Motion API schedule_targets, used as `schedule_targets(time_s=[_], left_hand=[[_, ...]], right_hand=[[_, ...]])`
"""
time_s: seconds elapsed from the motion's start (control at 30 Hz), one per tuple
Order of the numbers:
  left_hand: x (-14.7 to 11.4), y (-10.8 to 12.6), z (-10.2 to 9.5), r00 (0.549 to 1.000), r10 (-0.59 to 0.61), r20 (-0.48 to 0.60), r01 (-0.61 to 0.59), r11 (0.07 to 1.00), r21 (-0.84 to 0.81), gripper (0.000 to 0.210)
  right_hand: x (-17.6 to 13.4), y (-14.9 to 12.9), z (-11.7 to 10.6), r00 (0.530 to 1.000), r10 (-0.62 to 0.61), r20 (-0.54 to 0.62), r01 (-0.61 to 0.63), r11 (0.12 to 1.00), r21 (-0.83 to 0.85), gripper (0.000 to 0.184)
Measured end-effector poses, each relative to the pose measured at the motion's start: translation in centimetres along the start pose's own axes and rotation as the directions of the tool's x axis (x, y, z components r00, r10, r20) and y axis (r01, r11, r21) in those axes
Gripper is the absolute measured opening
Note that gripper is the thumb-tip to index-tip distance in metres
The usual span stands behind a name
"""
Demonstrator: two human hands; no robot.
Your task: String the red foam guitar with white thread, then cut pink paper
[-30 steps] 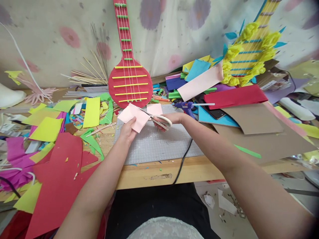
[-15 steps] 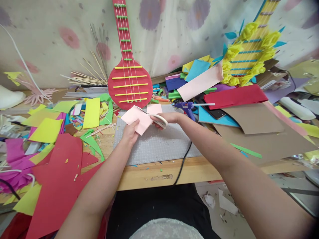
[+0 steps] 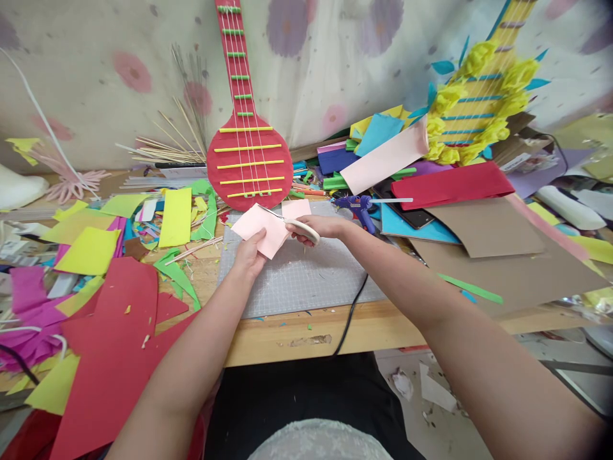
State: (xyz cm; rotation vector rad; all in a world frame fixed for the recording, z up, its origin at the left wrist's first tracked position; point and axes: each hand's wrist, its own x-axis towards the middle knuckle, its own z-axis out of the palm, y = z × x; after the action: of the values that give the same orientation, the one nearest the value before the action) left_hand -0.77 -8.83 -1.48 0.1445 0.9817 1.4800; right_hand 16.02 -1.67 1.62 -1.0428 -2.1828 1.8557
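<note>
My left hand (image 3: 251, 253) pinches a pale pink piece of paper (image 3: 268, 239) by its lower left part, thumb on top. In my right hand (image 3: 316, 229) is a pair of scissors (image 3: 306, 231) with white handles. The blades lie along the paper's upper right edge, pointing up and left, and the handles look closed together. Just behind, a second pale pink piece (image 3: 295, 207) lies on the grey cutting mat (image 3: 306, 287). A red paper lute (image 3: 251, 163) with yellow and green bars and white strings leans upright beyond the hands.
Right of the mat rest a blue glue gun (image 3: 359, 207), a dark phone (image 3: 412, 214) and brown card (image 3: 483, 230). Red sheets (image 3: 119, 319) and yellow scraps (image 3: 89, 251) cover the left. A yellow instrument with flowers (image 3: 472, 102) leans at the back right. A black cable (image 3: 352, 316) crosses the table edge.
The scissors' handles have come together, closing the blades at the pink paper's edge. My left hand keeps its grip on the paper almost unmoved.
</note>
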Motion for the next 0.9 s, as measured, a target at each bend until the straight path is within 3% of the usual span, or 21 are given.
schedule_targets(time_s=[0.53,0.9], left_hand=[[-0.3,0.3,0.3,1.000,0.002,-0.026,-0.002,1.000,0.005,0.032],[0.2,0.1,-0.1,1.000,0.026,-0.007,-0.026,0.998,0.048,0.035]], right_hand=[[0.3,-0.3,0.4,0.999,0.039,-0.037,-0.037,0.998,0.055,0.044],[-0.6,-1.3,0.3,0.993,0.108,0.038,-0.111,0.991,0.081,0.050]])
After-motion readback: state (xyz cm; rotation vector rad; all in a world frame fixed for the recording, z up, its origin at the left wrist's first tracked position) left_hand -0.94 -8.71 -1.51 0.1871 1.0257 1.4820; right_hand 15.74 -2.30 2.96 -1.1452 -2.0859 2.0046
